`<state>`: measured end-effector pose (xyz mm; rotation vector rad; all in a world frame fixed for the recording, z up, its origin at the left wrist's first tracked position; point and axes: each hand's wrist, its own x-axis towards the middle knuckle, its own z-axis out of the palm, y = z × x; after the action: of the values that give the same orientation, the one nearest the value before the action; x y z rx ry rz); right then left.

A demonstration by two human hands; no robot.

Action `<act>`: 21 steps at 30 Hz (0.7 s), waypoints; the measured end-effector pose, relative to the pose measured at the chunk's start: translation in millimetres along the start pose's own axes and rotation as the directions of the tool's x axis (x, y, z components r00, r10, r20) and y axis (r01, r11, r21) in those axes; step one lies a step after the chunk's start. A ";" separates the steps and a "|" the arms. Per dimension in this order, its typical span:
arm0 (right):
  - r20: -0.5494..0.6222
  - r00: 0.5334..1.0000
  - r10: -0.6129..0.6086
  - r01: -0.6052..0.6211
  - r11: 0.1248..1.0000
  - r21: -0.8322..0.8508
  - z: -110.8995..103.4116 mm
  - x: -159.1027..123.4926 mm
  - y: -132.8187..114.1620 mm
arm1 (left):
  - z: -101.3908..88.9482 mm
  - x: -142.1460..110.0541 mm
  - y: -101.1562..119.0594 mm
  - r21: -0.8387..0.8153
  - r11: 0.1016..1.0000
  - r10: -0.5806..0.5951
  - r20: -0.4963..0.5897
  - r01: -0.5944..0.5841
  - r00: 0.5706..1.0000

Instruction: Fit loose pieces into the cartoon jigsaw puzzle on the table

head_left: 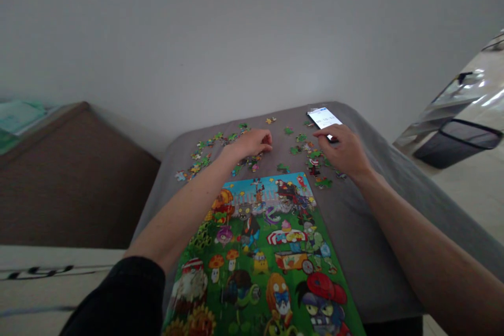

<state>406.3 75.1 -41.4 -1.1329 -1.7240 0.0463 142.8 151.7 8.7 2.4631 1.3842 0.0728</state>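
Note:
My left hand (258, 142) hovers over the far part of the grey-covered table, its fingers curled together. Whether anything is between them is hidden. Loose puzzle pieces (203, 161) lie around and below it in a scattered arc. On the right, my right hand (343, 151) is over the near end of a lit phone (323, 117), with its index finger stretched left above another group of puzzle pieces (314, 161); nothing shows in it. Closer to me lies a colourful picture board (258, 252) with cartoon plants and zombies, partly covered by my left forearm.
A plain wall (252, 37) stands behind the grey-covered table (378, 252). To the left is a brown piece of furniture (79, 178) with green and white items (21, 115) on it. A dark bin (452, 144) stands on the floor at the right.

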 end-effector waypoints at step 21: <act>0.066 0.998 0.021 -0.017 0.998 -0.068 5.5 -5.1 -4.6 | 41.8 -187.7 8.7 -0.241 0.971 -0.052 -0.214 -0.001 0.975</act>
<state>399.3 71.5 -45.3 -1.2093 -1.7860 0.0383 58.5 -20.5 -8.2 2.2884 1.4002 0.4907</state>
